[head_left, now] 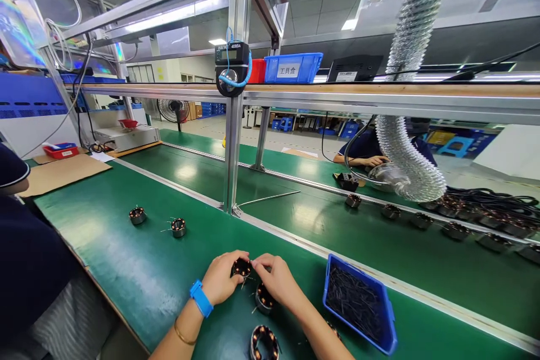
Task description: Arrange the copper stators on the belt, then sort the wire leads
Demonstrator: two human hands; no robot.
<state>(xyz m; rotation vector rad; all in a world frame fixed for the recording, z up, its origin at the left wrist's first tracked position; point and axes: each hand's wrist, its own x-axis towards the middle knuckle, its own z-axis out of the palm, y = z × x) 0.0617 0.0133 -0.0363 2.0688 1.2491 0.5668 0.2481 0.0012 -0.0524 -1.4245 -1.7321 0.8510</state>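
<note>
My left hand (219, 278), with a blue strap at the wrist, is closed around a small motor stator (242, 268), a dark ring with copper windings and thin wire ends. At its right rim the fingertips of my right hand (275, 277) are pinched together; whatever they hold is too small to make out. A second stator (264, 299) stands on the green bench just below my right hand, and another stator (265, 344) lies nearer to me. Right of my right forearm is a blue bin (392, 323) full of short black tubes (353, 299).
Two more stators (137, 215) stand farther left on the bench. A metal post (232, 152) rises ahead of my hands. Beyond the rail, several stators line a dark green belt (379, 247). A co-worker's hand (375, 161) is near a flexible duct (405, 163); another person's sleeve (12, 166) is at left.
</note>
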